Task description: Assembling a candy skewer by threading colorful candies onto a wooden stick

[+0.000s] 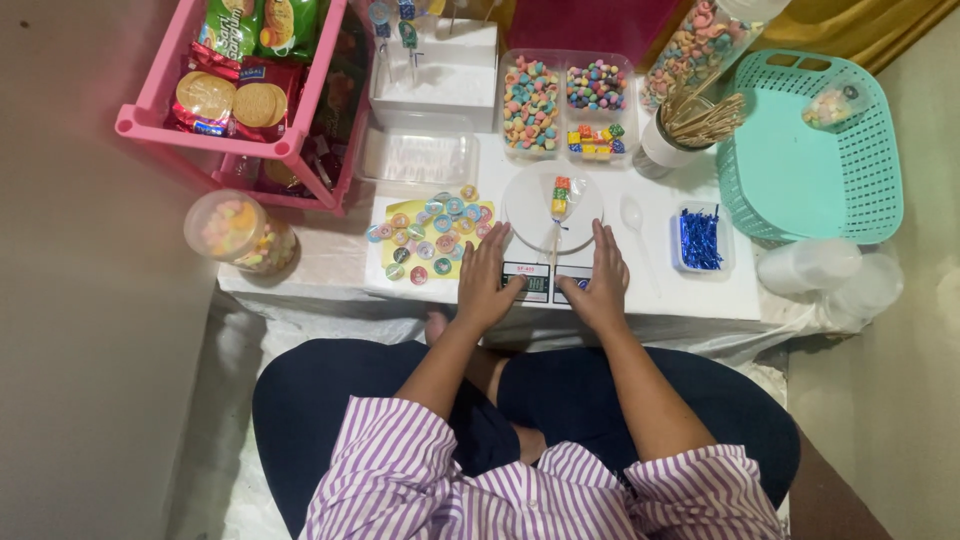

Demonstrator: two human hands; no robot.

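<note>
Both hands lie flat, fingers spread, empty — left hand (487, 280) and right hand (603, 280) resting on the scale's (552, 205) front edge, forearms angled inward.

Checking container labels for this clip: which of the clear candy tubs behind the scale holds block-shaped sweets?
The small front-right tub: bright square blocks. The long left tub and the back-right tub hold rounded pastel pieces.

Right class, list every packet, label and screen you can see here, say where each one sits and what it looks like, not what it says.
Biscuit packets: in the pink rack, top left; red wrappers showing round tan biscuits.
Snack bags: at the rack's far end; green and shiny.
Scale screen: on the scale's front, between the left hand and right hand; small grey rectangle.
Round stickers: left of the scale; pastel discs on a yellow sheet.
</note>
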